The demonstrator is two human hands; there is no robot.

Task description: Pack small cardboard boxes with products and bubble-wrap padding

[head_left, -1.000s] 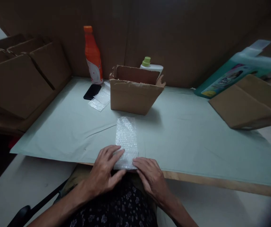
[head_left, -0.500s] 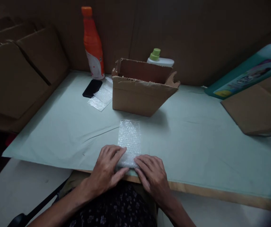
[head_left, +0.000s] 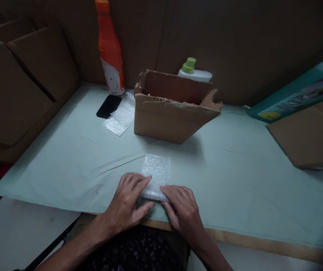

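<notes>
A small piece of clear bubble wrap [head_left: 158, 167] lies on the pale green cloth close to the table's front edge. Its near end looks folded or rolled into a thicker strip. My left hand [head_left: 130, 197] grips the left end of that strip, fingertips on top and thumb at the near side. At the right end, my right hand [head_left: 181, 205] holds it the same way, its fingers bent over the strip. Whether anything is wrapped inside cannot be made out. The far part of the wrap lies flat beyond my fingers.
Beyond the wrap stands an open cardboard box [head_left: 161, 116]. More bubble wrap [head_left: 123, 113] and a black phone-like object [head_left: 108, 106] lie left of it. Behind are an orange bottle [head_left: 110, 49] and a white bottle [head_left: 195, 74]; a teal bottle [head_left: 299, 90] leans at right. Cardboard boxes [head_left: 14, 90] stand left.
The flat part of the bubble wrap beyond my hands has become shorter, its near end folded further over. Both hands keep their hold. The view has shifted slightly.
</notes>
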